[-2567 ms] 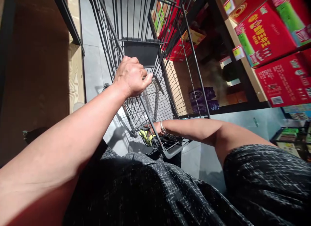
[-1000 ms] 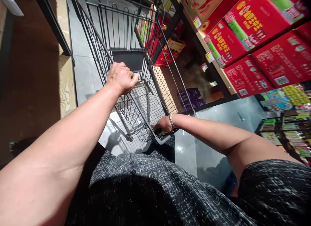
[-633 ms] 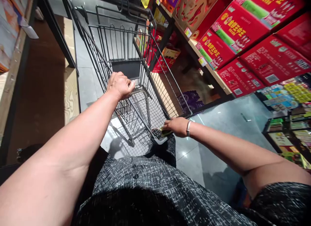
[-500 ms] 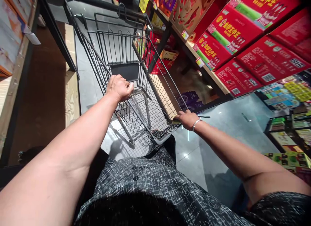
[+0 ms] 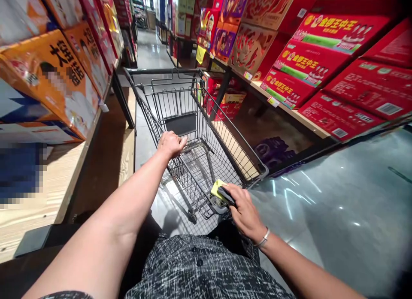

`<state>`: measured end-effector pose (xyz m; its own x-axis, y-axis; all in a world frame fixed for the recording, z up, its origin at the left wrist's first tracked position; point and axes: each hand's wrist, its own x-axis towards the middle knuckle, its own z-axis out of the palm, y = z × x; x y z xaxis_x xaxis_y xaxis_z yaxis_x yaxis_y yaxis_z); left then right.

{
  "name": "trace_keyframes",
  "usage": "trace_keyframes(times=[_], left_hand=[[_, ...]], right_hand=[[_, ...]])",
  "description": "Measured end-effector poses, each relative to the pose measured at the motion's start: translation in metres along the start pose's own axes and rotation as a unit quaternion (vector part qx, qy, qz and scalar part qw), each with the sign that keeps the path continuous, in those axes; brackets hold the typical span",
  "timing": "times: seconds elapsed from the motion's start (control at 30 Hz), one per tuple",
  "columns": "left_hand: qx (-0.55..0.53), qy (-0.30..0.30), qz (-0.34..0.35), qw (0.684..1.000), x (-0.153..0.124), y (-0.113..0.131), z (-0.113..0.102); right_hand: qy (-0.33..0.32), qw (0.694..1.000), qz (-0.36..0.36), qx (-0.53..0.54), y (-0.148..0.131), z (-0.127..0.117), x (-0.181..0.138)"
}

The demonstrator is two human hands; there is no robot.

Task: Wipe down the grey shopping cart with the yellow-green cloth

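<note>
The left hand (image 5: 172,145) grasps the left rim of a black wire-metal shopping cart (image 5: 179,124).
At its near end, the right hand (image 5: 245,208) clasps a blocky yellow-and-dark pad (image 5: 218,188); a loose hold could drop it.

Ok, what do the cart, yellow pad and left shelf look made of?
Cart: likely coated metal wire, dark satin; thin bars with faint highlights.
Yellow pad: perhaps foam, matte; dull surface, texture too small to settle.
Left shelf: wood or veneer, dull; pale visible grain.
</note>
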<state>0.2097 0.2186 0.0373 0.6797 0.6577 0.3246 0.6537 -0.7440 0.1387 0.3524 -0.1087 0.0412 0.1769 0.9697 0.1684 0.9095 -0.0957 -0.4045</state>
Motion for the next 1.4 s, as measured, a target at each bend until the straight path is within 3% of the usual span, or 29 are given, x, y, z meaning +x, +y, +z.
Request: trace_keyframes(times=[0.1, 0.2, 0.3, 0.43, 0.67, 0.8, 0.87, 0.93, 1.03, 1.13, 1.2, 1.27, 1.33, 1.4], left_hand=[[0.004, -0.017, -0.011, 1.000, -0.002, 0.006, 0.000], [-0.003, -0.012, -0.018, 1.000, -0.006, 0.019, 0.000], [-0.012, -0.007, -0.026, 1.000, -0.011, 0.041, 0.001], [-0.022, -0.035, -0.031, 0.999, -0.016, 0.081, 0.000], [-0.063, -0.122, 0.064, 0.988, -0.020, 0.144, -0.009], [-0.082, -0.151, 0.167, 0.971, -0.024, 0.155, -0.025], [-0.084, -0.155, 0.196, 0.965, -0.025, 0.143, -0.045], [-0.060, -0.119, 0.178, 0.975, -0.028, 0.116, -0.074], [0.013, -0.020, 0.075, 0.997, -0.038, 0.052, -0.120], [0.057, 0.077, -0.001, 0.995, -0.054, -0.018, -0.149], [0.042, 0.105, -0.019, 0.993, -0.067, -0.051, -0.153], [-0.004, 0.077, 0.001, 0.997, -0.080, -0.067, -0.149], [-0.060, 0.051, 0.044, 0.996, -0.091, -0.066, -0.141], [-0.079, 0.087, 0.056, 0.991, -0.099, -0.053, -0.134]], right_hand=[[0.057, 0.998, 0.011, 0.008, 0.017, 0.013, -0.003], [0.073, 0.997, 0.027, -0.011, 0.039, 0.016, -0.001], [0.080, 0.996, 0.018, -0.047, 0.069, 0.006, 0.002], [0.076, 0.991, -0.007, -0.108, 0.130, -0.016, 0.008], [0.046, 0.979, -0.030, -0.197, 0.247, -0.065, 0.036], [0.031, 0.961, 0.001, -0.276, 0.277, -0.091, 0.062], [0.059, 0.953, 0.022, -0.295, 0.271, -0.097, 0.079], [0.121, 0.952, 0.021, -0.280, 0.247, -0.095, 0.098], [0.201, 0.957, -0.069, -0.199, 0.183, -0.077, 0.125], [0.236, 0.950, -0.175, -0.108, 0.103, -0.048, 0.147], [0.245, 0.938, -0.239, -0.046, 0.053, -0.025, 0.156], [0.232, 0.932, -0.277, 0.000, 0.013, -0.002, 0.160], [0.215, 0.937, -0.275, 0.007, -0.014, 0.018, 0.161], [0.216, 0.946, -0.243, -0.018, -0.025, 0.033, 0.157]])
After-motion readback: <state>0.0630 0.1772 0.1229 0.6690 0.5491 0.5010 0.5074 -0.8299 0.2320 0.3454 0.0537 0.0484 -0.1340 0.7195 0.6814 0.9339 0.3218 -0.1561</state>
